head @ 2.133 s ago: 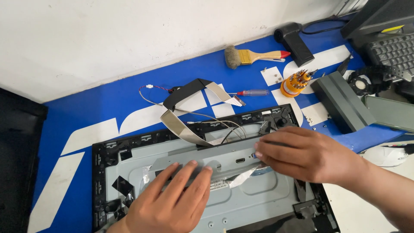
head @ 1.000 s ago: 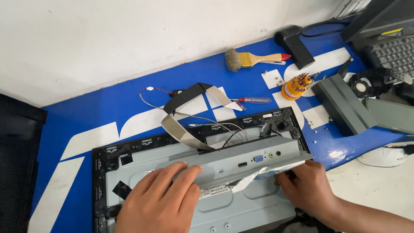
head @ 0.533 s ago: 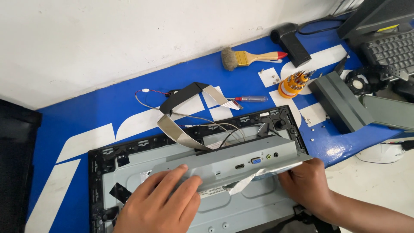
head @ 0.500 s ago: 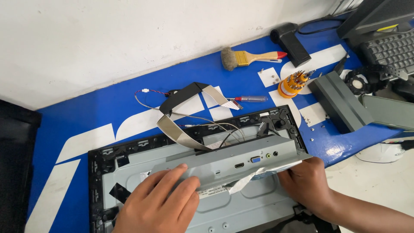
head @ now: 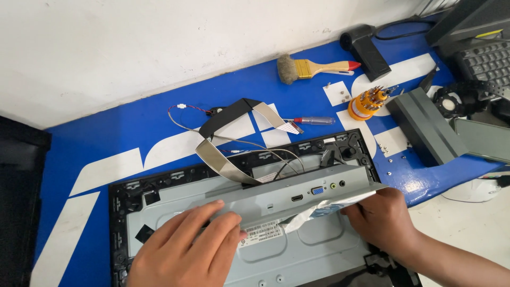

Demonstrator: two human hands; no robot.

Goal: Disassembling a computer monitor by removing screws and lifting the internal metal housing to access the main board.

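While both hands rest on the opened monitor, the scene reads as follows.

Left hand: the left hand (head: 186, 247) lies flat, fingers spread, palm down on the left part of the grey metal cover (head: 297, 194); it presses rather than grips.

Right hand: the right hand (head: 382, 220) is curled around the right end of the same cover, fingers tucked under its edge beside a crinkled silver foil sheet (head: 319, 211) that pokes out beneath it.

Metal cover: long, grey, tilted up off the monitor chassis (head: 297, 250), with a row of ports on its front face and a white label below them; it sits across the middle of the chassis, between the two hands.

Monitor chassis: grey metal panel in a black plastic frame (head: 119, 202), lying face down at the near edge of the blue mat (head: 106, 143).

Ribbon cable: a flat grey ribbon cable (head: 220, 162) loops from under the cover's far edge up onto the mat, joined to a black strip; thin wires run beside it.

Far edge of the mat: a paintbrush (head: 313, 68) with a wooden handle and red tip, near a black handheld device (head: 366, 50).

Right side of the mat: an orange screwdriver bit holder (head: 367, 103), a small screwdriver (head: 313, 120) with red and blue handle, a grey monitor stand piece (head: 427, 127), loose screws just beside it.

Far right corner: a black keyboard (head: 486, 61), partly cut off.
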